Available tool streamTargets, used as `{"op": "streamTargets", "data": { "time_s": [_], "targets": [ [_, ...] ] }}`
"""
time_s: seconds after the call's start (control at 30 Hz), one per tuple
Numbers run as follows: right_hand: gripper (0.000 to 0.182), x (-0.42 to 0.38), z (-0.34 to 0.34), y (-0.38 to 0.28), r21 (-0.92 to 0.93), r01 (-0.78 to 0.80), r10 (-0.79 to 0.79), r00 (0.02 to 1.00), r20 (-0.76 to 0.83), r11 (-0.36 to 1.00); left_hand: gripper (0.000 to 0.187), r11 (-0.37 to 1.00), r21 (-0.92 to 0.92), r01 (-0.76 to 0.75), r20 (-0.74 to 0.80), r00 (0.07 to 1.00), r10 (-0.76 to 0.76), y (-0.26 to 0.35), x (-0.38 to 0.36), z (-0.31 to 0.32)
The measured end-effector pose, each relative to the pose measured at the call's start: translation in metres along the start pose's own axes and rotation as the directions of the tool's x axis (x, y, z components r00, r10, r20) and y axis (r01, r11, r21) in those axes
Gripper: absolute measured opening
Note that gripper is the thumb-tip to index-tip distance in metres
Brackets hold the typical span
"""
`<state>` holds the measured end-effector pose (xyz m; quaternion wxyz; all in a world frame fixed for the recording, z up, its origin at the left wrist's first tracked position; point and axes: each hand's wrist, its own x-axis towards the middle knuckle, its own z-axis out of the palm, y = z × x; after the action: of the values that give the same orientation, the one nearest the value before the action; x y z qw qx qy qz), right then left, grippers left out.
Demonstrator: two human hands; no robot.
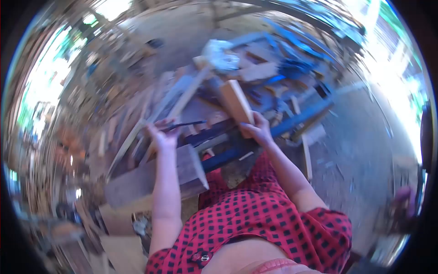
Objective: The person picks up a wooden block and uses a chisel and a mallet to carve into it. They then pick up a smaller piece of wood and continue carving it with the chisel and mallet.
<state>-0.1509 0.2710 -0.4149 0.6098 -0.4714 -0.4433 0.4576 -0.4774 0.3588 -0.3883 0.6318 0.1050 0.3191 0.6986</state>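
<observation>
My right hand [258, 129] grips the lower end of a short rectangular wooden block [238, 101], which tilts up and away from me. Closed around a thin dark rod-like tool [190, 123], my left hand [163, 135] is held apart from the block; blur hides what kind of tool it is. The rod points right, toward the block. Under my left forearm lies a thick squared timber [182, 170], its end facing right. Both hands are above a cluttered low workbench.
A dark blue bar [296, 121] runs along the bench's near side. Wood pieces [258, 71], a crumpled clear plastic bag [220, 55] and blue material [296, 64] lie farther back. Long planks [187, 98] slant at the left. Scraps litter the floor [351, 137].
</observation>
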Motion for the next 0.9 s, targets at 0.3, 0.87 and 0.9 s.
{"op": "streamTargets", "data": {
  "time_s": [0.3,0.87,0.9],
  "targets": [
    [0.057,0.005,-0.01,0.02,-0.172,0.039,-0.043,0.999,-0.016,0.984,0.048,0.997,0.052,0.063,-0.036,0.997,-0.061,0.006,0.007,-0.002],
    [0.058,0.004,-0.011,0.015,-0.228,0.034,-0.034,0.999,0.002,0.973,0.047,0.996,0.079,0.03,-0.081,0.996,-0.024,0.006,-0.004,0.009],
    [0.058,0.004,-0.01,0.016,-0.21,0.06,-0.064,0.998,-0.016,0.976,0.047,0.996,0.08,0.024,-0.075,0.997,-0.018,0.006,-0.004,0.009]
  ]
}}
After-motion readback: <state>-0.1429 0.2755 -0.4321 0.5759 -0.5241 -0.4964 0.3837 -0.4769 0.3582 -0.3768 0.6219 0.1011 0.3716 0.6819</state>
